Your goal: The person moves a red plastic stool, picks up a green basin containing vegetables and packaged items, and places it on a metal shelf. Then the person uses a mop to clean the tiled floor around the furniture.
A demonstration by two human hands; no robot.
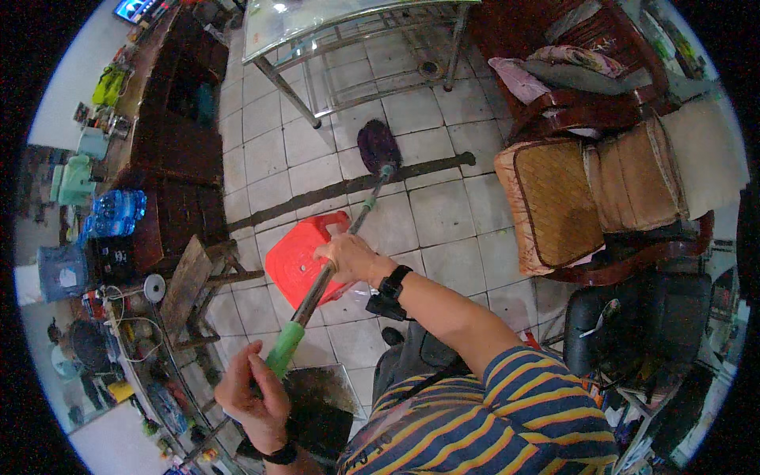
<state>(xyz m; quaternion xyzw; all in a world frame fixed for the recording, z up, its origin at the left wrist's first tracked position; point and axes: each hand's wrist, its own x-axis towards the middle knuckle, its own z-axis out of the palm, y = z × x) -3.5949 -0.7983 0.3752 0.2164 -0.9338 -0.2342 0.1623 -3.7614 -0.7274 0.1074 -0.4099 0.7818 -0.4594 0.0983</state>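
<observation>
A mop with a metal pole and a green grip runs from the lower left up to its dark mop head, which rests on the tiled floor. My right hand is closed around the middle of the pole. Beside the green grip at the pole's near end is my left hand, its fingers curled; whether it grips the pole cannot be told. Under the pole and my right hand stands a red plastic stool, partly covered by them.
A glass-topped metal table stands ahead. Dark wooden cabinets line the left, with a wooden stool nearer. At right are a cushioned wooden chair and a black chair. A dark strip crosses the floor.
</observation>
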